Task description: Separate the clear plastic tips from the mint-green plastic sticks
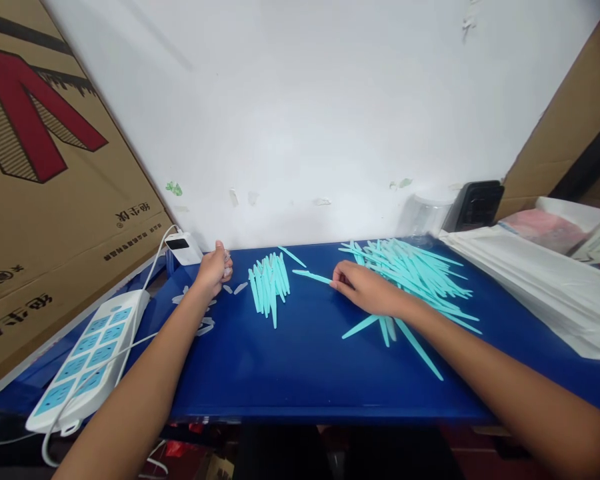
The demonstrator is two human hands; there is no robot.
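Note:
My right hand [357, 285] pinches the end of a teal eyebrow razor [311, 275], its blade end pointing left. My left hand [213, 270] is closed around small clear plastic caps [227, 272], partly hidden by the fingers. More clear caps [206, 325] lie on the table beside and below that wrist. Between my hands is a neat bunch of teal razors [269, 283], with one single razor [293, 256] lying behind it. A large loose pile of teal razors [415, 273] spreads out behind and to the right of my right hand, several sticking out under the forearm.
The blue table [280, 373] meets a white wall [300, 120]. At left are a power strip [93, 360] with cables, a white box-shaped device [184, 248] and a large cardboard box [55, 200]. White packaging [530, 280], a clear container [425, 215] and a black object [477, 203] are at right.

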